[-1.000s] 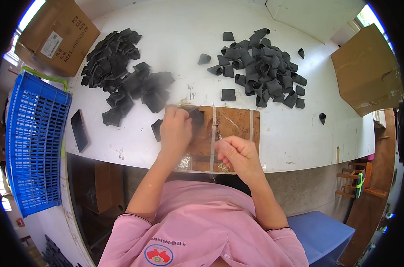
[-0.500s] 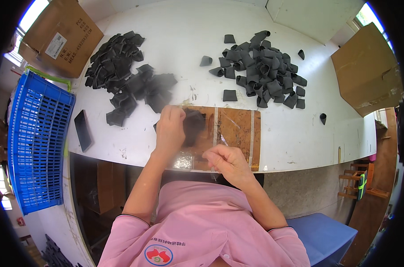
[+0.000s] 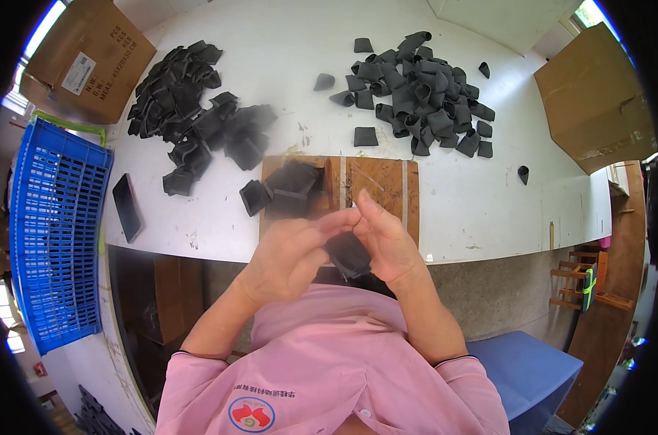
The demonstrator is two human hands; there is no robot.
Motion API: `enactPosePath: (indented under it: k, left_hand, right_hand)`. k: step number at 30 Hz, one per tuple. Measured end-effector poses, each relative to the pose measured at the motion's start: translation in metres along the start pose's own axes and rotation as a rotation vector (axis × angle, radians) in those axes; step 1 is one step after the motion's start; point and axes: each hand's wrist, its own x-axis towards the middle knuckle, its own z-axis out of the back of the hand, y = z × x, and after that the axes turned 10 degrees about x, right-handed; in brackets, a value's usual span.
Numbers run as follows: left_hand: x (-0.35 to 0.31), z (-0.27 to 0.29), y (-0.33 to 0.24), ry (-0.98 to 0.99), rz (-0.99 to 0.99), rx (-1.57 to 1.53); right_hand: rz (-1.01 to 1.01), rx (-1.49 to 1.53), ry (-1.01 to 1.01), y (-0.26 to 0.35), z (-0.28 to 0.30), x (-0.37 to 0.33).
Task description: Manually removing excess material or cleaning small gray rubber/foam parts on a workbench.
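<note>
In front of my body, at the table's near edge, a small dark grey fabric piece [image 3: 349,255] hangs between my two hands. My right hand [image 3: 388,245] is closed on it, thumb pointing up and fingers curled behind. My left hand [image 3: 291,255] comes in from the left, its fingers bent and their tips meeting the right hand's fingers above the piece. Whether the left fingertips pinch something there is hidden. Just beyond the hands, several more dark pieces [image 3: 289,183] lie on a worn brown board [image 3: 379,177] with pale strips across it.
Flat dark pieces [image 3: 173,94] are heaped at the far left, curled tube-like ones [image 3: 434,90] at the far right. A phone [image 3: 127,208] lies near a blue plastic basket [image 3: 57,232]. Cardboard boxes [image 3: 89,61] [image 3: 597,101] stand at both sides; a blue stool [image 3: 521,373] is lower right.
My left hand has left the dark pieces on the board and come toward my body, beside the right. A dark piece now shows between the hands. The whole view has shifted slightly.
</note>
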Motion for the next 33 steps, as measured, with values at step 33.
enactPosePath:
  k: [33]
  left_hand:
    - [-0.008, 0.005, -0.017, 0.141, 1.230, -1.060]
  right_hand:
    - [0.239, -0.496, 0.045, -0.004, 0.004, -0.006]
